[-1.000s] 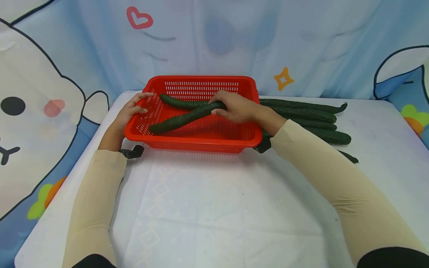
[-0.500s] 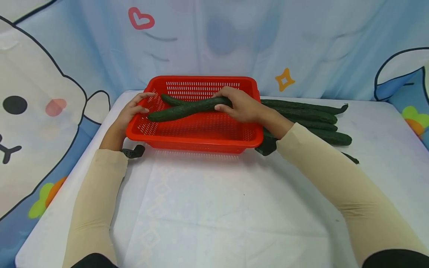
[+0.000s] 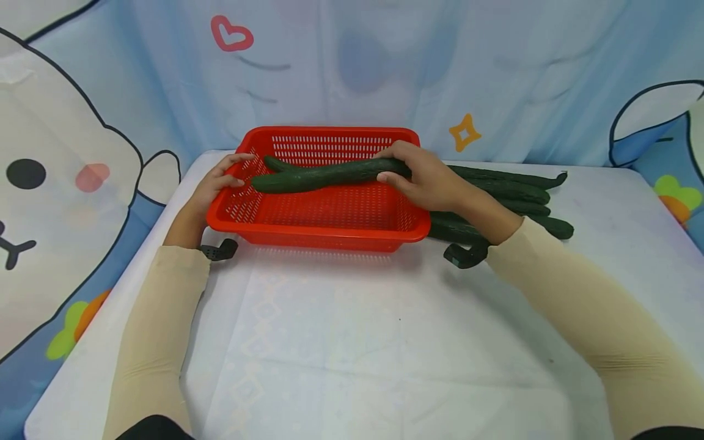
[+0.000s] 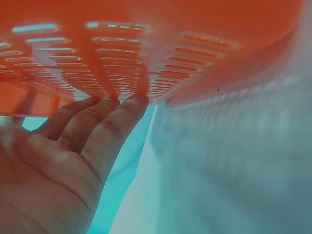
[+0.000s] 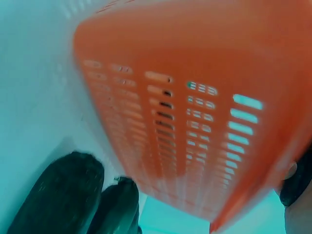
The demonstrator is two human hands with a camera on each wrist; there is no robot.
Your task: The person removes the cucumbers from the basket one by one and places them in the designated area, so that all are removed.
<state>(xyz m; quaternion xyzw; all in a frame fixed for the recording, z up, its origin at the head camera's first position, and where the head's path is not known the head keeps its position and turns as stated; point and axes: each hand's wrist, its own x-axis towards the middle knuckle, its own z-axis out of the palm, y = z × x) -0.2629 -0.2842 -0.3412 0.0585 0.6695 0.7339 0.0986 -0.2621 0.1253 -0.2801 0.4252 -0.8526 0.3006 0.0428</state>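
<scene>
A red plastic basket (image 3: 319, 235) with slotted walls stands on the white table. My left hand (image 3: 211, 183) holds its left rim; the left wrist view shows several fingers (image 4: 117, 126) laid along the slotted outer wall. My right hand (image 3: 426, 177) grips a long dark green cucumber (image 3: 324, 177) by its right end. This cucumber lies roughly level across the upper part of the basket, its other end near the left wall. Partly hidden behind it, a second cucumber (image 3: 277, 164) is inside the basket.
Several cucumbers (image 3: 511, 190) lie side by side on the table right of the basket, partly covered by my right forearm. Two of their ends (image 5: 63, 190) show beside the basket wall in the right wrist view. A patterned blue curtain (image 3: 330, 67) hangs behind the table.
My right hand has moved right and slightly up with the cucumber, which has swung from slanting to nearly level. My left hand stays on the basket rim.
</scene>
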